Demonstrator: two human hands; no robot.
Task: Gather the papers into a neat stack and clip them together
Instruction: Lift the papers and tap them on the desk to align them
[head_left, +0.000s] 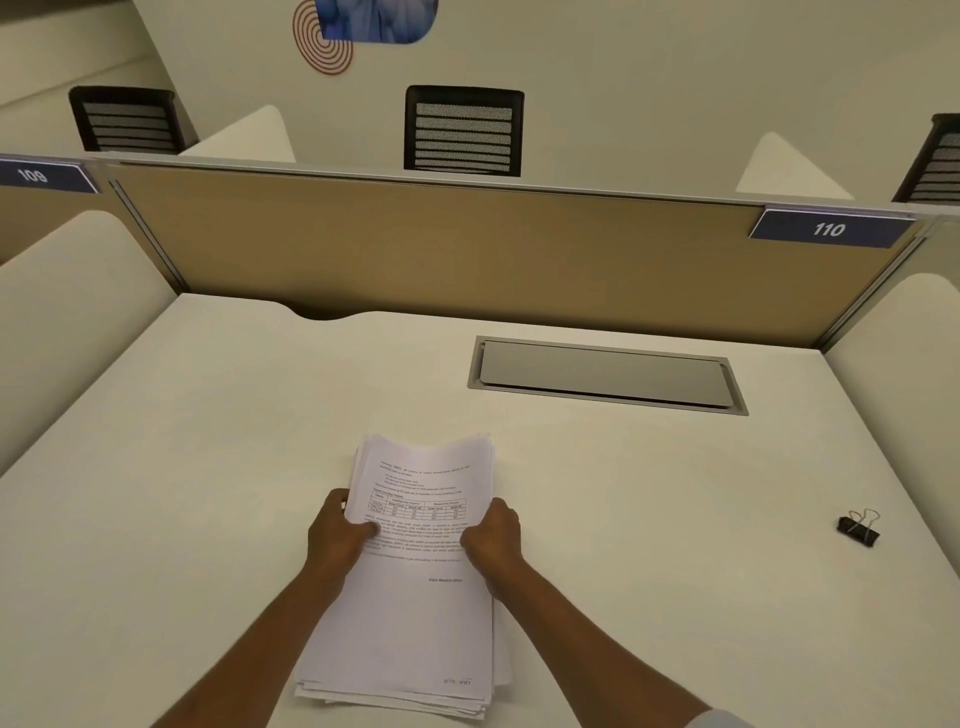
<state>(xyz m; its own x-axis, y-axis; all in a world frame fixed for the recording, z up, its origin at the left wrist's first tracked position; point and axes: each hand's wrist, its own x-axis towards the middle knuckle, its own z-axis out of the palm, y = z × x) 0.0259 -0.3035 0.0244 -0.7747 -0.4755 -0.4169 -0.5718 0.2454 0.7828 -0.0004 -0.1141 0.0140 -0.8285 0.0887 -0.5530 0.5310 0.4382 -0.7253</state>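
A stack of printed white papers (415, 613) lies on the white desk (182, 467), its sheets slightly fanned at the near and far ends. My left hand (337, 535) grips the stack's left edge, thumb on the top sheet. My right hand (493, 535) grips the right edge the same way. A black binder clip (860, 528) with silver handles lies alone on the desk, far to the right of the stack.
A grey cable hatch (605, 375) is set into the desk beyond the papers. A tan partition (415, 249) with a "110" tag closes the back, and white dividers stand at both sides. Black chairs stand behind the partition.
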